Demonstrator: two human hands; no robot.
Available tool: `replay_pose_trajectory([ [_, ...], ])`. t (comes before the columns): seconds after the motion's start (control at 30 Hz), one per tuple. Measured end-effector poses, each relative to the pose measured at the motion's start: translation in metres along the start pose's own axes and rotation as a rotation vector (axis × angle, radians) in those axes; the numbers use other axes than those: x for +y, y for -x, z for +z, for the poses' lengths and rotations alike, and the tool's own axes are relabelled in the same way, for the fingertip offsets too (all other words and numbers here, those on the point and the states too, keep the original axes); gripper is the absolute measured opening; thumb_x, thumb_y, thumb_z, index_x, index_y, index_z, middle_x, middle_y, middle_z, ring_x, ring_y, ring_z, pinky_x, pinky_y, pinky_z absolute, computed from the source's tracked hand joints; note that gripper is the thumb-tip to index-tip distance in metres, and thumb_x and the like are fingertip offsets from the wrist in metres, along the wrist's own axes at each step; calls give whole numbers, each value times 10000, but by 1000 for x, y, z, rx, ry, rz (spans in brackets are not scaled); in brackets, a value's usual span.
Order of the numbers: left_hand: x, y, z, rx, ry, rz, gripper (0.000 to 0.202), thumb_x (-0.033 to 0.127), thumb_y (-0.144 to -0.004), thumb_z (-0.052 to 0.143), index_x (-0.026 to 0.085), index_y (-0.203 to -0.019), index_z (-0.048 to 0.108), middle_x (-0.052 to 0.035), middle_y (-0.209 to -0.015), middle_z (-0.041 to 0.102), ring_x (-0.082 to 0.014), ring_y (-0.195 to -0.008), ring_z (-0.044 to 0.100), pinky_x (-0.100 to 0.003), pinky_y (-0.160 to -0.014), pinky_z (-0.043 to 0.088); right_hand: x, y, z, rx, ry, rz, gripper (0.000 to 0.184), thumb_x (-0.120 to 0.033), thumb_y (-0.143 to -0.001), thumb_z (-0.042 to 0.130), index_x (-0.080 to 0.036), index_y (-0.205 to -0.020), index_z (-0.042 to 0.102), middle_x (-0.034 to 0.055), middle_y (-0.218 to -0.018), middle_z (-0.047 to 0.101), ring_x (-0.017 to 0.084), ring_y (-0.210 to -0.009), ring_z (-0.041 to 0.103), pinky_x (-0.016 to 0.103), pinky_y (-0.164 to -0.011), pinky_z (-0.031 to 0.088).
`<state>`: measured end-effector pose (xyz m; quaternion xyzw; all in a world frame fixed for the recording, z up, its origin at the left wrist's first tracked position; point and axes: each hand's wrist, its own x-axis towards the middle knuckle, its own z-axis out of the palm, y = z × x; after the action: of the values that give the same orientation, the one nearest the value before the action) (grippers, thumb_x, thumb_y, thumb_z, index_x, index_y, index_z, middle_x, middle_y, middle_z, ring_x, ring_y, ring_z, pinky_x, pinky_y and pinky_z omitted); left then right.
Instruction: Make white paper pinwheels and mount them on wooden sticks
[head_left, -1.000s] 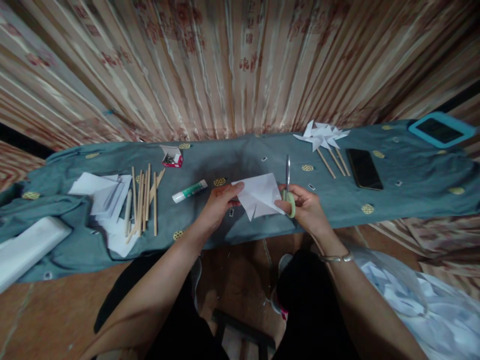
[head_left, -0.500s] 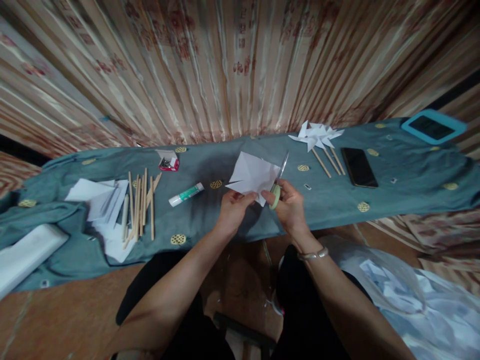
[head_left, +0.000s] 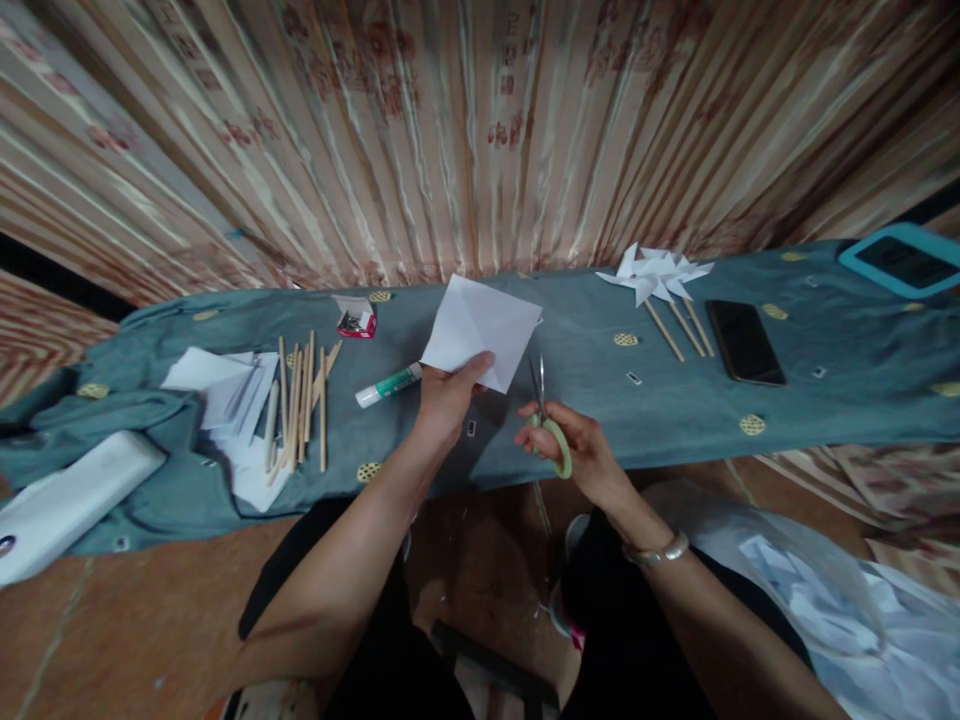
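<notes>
My left hand (head_left: 448,397) pinches a creased white square of paper (head_left: 480,325) near its lower edge, thumb on top, above the cloth. Just right of it, my right hand (head_left: 574,435) grips green-handled scissors (head_left: 556,440), fingers in the loops. The blades point away from me and stand apart from the paper. Beside my left hand lies a green and white glue stick (head_left: 388,386), partly behind that hand.
Left on the green cloth (head_left: 592,400) are wooden sticks (head_left: 306,395), paper sheets (head_left: 225,385) and a small red box (head_left: 356,318). Paper pinwheels (head_left: 660,275), a phone (head_left: 745,342) and a blue-framed device (head_left: 904,260) lie right. A plastic bag (head_left: 825,590) sits lower right.
My right hand has drawn the scissors back from the paper, towards me. My left hand has shifted the paper left and turned it.
</notes>
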<state>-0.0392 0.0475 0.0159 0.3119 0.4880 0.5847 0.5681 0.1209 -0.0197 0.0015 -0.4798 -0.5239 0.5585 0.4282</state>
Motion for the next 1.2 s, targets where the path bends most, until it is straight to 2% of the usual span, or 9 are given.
replay_pose_trajectory([
  [0.1,4,-1,-4,10,3,-17,322,284,-575,812,167,-840,672,-46,-843,708,-150,-686,623,-239,-553,469,6,7,3,-156,25,45,469,-590,-750,710,-189,-988,660,8,-730,643,123,-640,552,256,-588,439],
  [0.2,1,1,-4,-24,-3,-32,275,283,-578,806,181,-799,679,-43,-829,715,-147,-670,622,-242,-550,469,10,9,5,-208,27,75,461,-583,-747,715,-192,-989,683,6,-724,641,118,-625,536,253,-574,431],
  [0.4,-6,3,-2,-45,-25,-55,210,289,-587,797,182,-729,686,-29,-754,701,-133,-624,604,-242,-542,467,12,5,5,-202,-17,79,475,-596,-722,729,-200,-984,715,2,-700,638,112,-602,536,246,-562,453],
  [0.63,-8,3,-2,-65,-2,-25,234,283,-586,800,152,-746,691,-22,-736,695,-138,-627,610,-259,-557,486,10,4,4,-202,-49,103,453,-558,-697,770,-201,-974,732,-11,-655,622,106,-588,549,241,-577,481],
  [0.83,-10,4,-1,-66,-26,-27,232,306,-584,791,154,-717,677,-39,-750,704,-157,-680,639,-260,-570,504,10,4,4,-178,-78,134,392,-467,-673,819,-200,-948,735,-19,-646,616,102,-579,546,234,-562,480],
  [1.2,-9,4,-1,-58,-11,-24,244,295,-584,787,154,-748,674,-25,-744,690,-134,-632,612,-241,-540,483,11,5,3,-177,-45,122,397,-457,-690,810,-181,-964,731,-27,-632,585,91,-558,521,220,-528,449],
])
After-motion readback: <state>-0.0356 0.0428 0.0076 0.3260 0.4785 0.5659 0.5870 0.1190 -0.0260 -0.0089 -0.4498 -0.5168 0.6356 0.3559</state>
